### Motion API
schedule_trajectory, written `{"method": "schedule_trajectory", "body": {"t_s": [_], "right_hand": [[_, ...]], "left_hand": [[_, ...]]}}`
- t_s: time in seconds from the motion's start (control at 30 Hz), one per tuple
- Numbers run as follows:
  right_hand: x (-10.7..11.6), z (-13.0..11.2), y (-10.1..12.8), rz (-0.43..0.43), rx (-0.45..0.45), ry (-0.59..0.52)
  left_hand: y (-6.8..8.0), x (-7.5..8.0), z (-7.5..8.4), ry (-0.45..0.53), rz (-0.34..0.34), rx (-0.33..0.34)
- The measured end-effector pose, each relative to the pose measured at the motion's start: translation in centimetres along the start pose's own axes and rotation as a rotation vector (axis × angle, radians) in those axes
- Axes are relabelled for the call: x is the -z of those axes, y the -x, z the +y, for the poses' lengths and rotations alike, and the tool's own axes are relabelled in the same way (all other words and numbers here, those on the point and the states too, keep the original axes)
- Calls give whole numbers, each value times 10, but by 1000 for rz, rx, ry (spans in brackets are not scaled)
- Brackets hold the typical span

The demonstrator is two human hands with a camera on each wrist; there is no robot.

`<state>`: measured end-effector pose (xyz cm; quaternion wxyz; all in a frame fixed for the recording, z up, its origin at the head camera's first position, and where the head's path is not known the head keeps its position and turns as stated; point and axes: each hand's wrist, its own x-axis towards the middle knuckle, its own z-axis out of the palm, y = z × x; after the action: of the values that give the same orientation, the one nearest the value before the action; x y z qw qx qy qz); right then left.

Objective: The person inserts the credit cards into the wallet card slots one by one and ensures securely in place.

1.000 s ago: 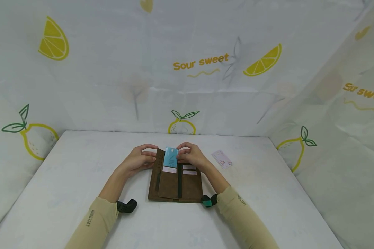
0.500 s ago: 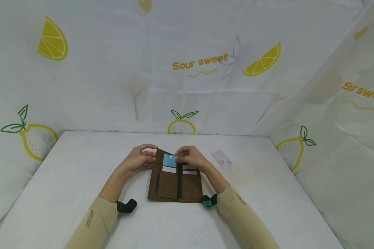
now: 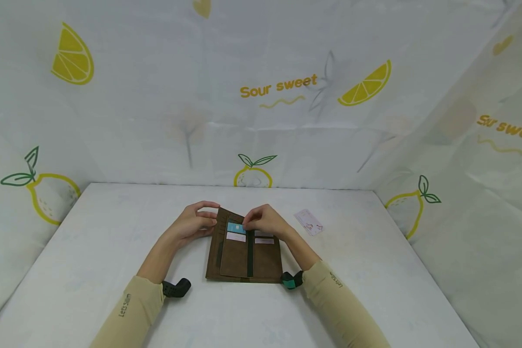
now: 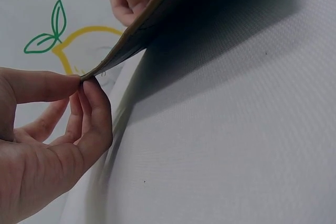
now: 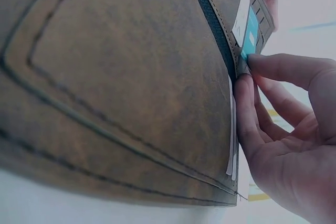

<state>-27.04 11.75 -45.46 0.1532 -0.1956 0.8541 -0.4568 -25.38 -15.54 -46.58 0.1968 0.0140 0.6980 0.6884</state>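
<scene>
Flat blue plastic card (image 3: 236,227) has slid deeper into the left side of the open brown leather-look wallet (image 3: 236,258), only a short strip showing now, so insertion looks nearly done. Right hand (image 3: 267,221) pinches the card's top right corner, thumb against fingers; left hand (image 3: 195,223) pinches the wallet's far left corner, fingers nearly closed, lifting it off the white desk (image 3: 226,314)

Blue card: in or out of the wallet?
Partly in the wallet: only a strip of the blue card shows, above a white card; the right hand pinches the strip's edge.
</scene>
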Motion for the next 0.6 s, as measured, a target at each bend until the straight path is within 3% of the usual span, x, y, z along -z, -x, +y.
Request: {"method": "schedule_trajectory", "body": {"t_s": [0.37,0.6], "right_hand": [[2,0,0,-31,-11,64],[0,1,3,8,-14,19]], "left_hand": [[-1,0,0,-11,-1,-5],[-1,0,0,-15,6,3]]}}
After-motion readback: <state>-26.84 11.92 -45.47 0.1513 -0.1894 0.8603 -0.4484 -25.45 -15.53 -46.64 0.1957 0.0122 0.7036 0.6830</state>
